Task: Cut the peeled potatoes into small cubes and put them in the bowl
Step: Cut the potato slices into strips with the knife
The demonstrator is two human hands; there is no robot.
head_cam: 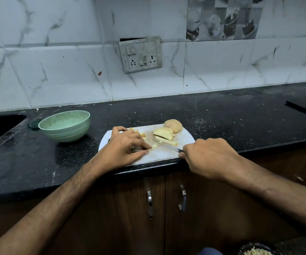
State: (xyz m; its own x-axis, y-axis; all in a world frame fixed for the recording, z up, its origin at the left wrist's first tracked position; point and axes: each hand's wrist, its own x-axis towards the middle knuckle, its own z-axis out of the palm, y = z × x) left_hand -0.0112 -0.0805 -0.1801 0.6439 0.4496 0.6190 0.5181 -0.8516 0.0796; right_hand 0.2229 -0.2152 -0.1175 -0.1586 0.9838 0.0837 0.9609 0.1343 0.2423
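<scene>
My left hand [125, 146] lies low on the white plastic cutting board [185, 138], fingers curled down to pinch a small pale potato stick [155, 146] near the board's front edge, its tip poking out beyond my fingertips. My right hand [208, 159] is wrapped around the handle of a slim steel-bladed kitchen knife [168, 147] at the board's front right corner; the blade reaches leftward across the board with its point just beside the stick I am pinning. The handle itself is hidden in my fist. Toward the board's far right corner sits a rounded, peeled half potato [173, 125], and touching it on the near side is a fanned stack of pale yellow potato slices [162, 133] with one long cut strip [166, 140] lying just in front of them. A few more cut potato pieces [141, 133] lie along the far edge, partly behind my left hand. The board rests at the front edge of the black speckled stone countertop [222, 115]. The pale green ribbed bowl [65, 125] stands on the counter to the left of the board, apart from it; I can see no potato inside it from this angle. A grey switch-and-socket plate [140, 55] hangs on the white marble-patterned tiled wall [56, 61] behind.
</scene>
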